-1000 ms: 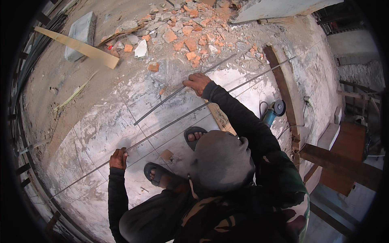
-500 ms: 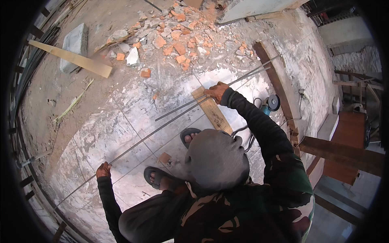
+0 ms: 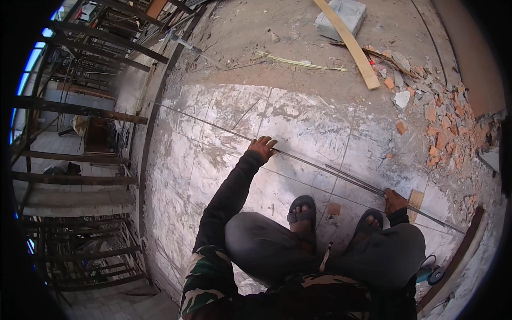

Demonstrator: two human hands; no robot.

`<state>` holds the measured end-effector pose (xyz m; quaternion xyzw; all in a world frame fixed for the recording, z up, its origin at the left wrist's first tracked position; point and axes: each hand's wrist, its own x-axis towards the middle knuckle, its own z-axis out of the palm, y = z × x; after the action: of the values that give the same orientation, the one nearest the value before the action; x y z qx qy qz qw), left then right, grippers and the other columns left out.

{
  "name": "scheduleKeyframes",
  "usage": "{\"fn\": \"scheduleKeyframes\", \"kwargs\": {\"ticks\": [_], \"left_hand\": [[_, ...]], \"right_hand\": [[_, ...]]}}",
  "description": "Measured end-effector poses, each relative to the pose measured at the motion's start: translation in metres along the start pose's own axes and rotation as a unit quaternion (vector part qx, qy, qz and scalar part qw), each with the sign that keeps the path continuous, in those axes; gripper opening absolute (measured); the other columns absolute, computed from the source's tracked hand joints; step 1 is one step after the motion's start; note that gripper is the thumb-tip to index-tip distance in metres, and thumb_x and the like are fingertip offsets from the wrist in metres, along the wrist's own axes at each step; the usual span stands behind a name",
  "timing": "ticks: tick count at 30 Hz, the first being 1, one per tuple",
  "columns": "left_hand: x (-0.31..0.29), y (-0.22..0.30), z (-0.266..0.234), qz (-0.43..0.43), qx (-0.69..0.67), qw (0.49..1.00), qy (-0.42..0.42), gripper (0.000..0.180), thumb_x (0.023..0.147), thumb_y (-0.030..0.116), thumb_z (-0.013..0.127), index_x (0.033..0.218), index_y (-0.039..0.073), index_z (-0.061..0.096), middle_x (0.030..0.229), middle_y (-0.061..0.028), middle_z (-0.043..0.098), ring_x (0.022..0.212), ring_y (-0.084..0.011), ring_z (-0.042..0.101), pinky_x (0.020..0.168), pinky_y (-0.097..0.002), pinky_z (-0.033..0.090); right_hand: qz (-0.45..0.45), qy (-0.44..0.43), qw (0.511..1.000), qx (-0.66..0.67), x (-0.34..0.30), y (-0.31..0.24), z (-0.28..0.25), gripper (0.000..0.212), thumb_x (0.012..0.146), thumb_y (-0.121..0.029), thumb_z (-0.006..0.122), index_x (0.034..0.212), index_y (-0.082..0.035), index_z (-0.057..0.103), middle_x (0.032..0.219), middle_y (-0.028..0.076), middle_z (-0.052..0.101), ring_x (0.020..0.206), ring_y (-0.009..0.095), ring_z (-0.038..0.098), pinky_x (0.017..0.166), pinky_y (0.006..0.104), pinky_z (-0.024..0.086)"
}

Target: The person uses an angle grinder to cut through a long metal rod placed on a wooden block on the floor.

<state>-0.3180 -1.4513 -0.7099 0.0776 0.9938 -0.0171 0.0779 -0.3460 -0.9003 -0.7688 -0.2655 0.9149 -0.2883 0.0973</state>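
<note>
1. Closest in: the person is squatting, knees up, sandals [image 3: 302, 214] flat on the pale tiled floor [image 3: 213, 160]. A small tool of some kind lies between the feet, too small to tell what.
2. The right hand [image 3: 393, 200] is just past the right foot, fingers curled shut around the long thin steel rods [image 3: 341, 175] lying on the floor. A little wooden block [image 3: 415, 200] sits just beside that hand.
3. The left hand [image 3: 262, 147] is stretched further out along the same rods, fingers bent down over them. Looks like it's pinning or gripping them, but I can't tell how tight.
4. My guess at the step: the rods are being lined up or slid along the floor with both hands. The next move probably needs both hands working together so the rods don't bow or fan apart.
5. Room: the rods run diagonally from far left to lower right, and there's plenty of bare tile ahead.
6. Watch the left side: the slab edge [image 3: 145, 160] drops off to scaffold poles [image 3: 74, 109], and the far rod ends reach near it.
7. Further out on the right is brick rubble [image 3: 442, 128], plus a plank [image 3: 349, 42] and a concrete block [image 3: 341, 16].
</note>
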Motion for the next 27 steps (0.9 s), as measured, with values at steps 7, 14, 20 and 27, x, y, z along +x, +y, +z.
{"fn": "scheduleKeyframes", "kwargs": {"ticks": [7, 14, 20, 27], "left_hand": [[0.024, 0.078, 0.064, 0.115, -0.111, 0.979, -0.122, 0.033, 0.082, 0.027, 0.064, 0.111, 0.014, 0.056, 0.09, -0.0104, 0.059, 0.086, -0.032, 0.06, 0.073, -0.0454, 0.047], [0.034, 0.084, 0.108, 0.172, -0.116, 0.976, -0.07, 0.02, 0.082, 0.013, 0.057, 0.102, 0.014, 0.058, 0.088, -0.0124, 0.054, 0.079, -0.0359, 0.059, 0.061, -0.0477, 0.048], [0.05, -0.002, 0.207, 0.104, -0.343, 0.925, -0.124, 0.016, 0.084, 0.02, 0.057, 0.097, 0.012, 0.055, 0.081, -0.0117, 0.055, 0.066, -0.0389, 0.06, 0.051, -0.0511, 0.046], [0.032, 0.051, 0.107, 0.173, -0.137, 0.972, -0.084, 0.026, 0.093, 0.03, 0.053, 0.081, 0.006, 0.052, 0.073, -0.018, 0.061, 0.064, -0.0396, 0.06, 0.052, -0.0482, 0.045]], "right_hand": [[-0.009, -0.002, 0.988, -0.156, -0.02, 0.036, 0.013, 0.03, 0.072, -0.01, 0.059, 0.101, -0.014, 0.055, 0.087, 0.006, 0.057, 0.085, 0.027, 0.058, 0.073, 0.0383, 0.047], [0.088, 0.072, 0.971, -0.209, -0.049, 0.018, -0.029, 0.034, 0.073, -0.011, 0.059, 0.105, -0.019, 0.053, 0.093, 0.005, 0.052, 0.094, 0.024, 0.054, 0.083, 0.0378, 0.044], [0.041, 0.097, 0.973, -0.204, -0.044, -0.026, -0.038, 0.035, 0.072, -0.008, 0.058, 0.105, -0.02, 0.053, 0.094, 0.007, 0.051, 0.096, 0.025, 0.053, 0.081, 0.0386, 0.043], [0.023, 0.063, 0.955, -0.289, -0.07, -0.032, -0.043, 0.034, 0.073, -0.003, 0.06, 0.101, -0.019, 0.05, 0.093, 0.006, 0.05, 0.09, 0.025, 0.053, 0.078, 0.0367, 0.045]]}}
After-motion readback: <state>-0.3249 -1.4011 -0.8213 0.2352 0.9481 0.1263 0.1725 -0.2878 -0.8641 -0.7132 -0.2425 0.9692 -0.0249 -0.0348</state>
